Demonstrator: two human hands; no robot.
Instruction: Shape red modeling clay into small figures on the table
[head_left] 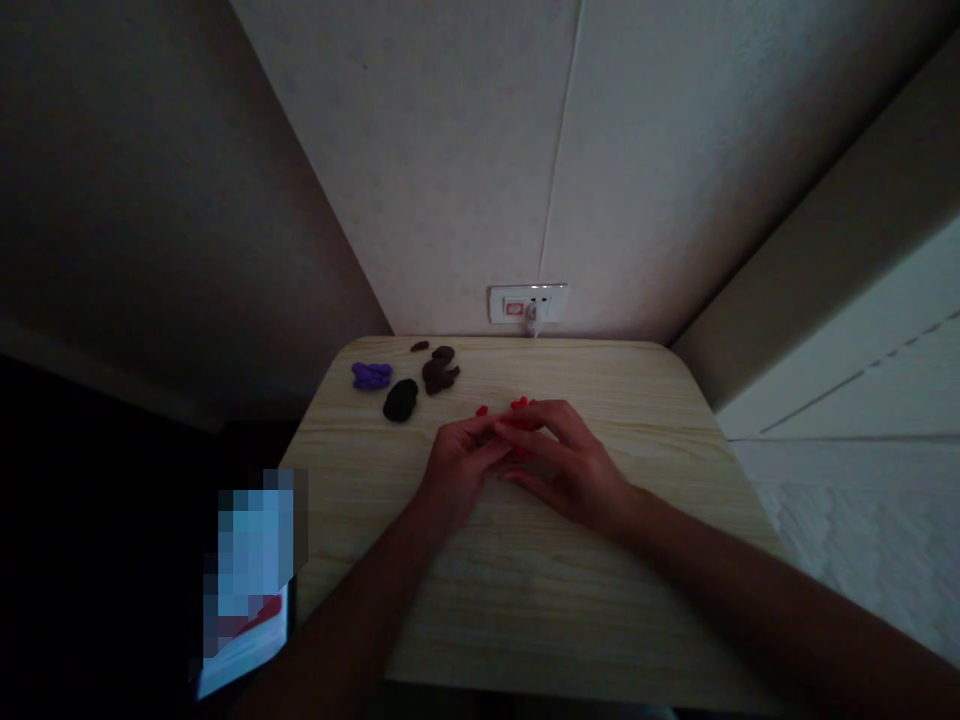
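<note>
My left hand (457,465) and my right hand (577,465) meet over the wooden tabletop, fingertips pressed together. Red modelling clay (521,452) shows between the fingers of both hands, though most of it is hidden by them. Just behind the fingers lie more red clay bits (520,404). A single small red clay piece (481,411) rests on the table a little to the left of those, beyond my left hand.
Toward the table's back left are a purple clay lump (372,376), a black clay lump (401,400), brown clay (439,372) and a small brown piece (420,346). A lit screen (251,640) is at lower left. Behind the table, the wall has a socket (527,303) with a plug.
</note>
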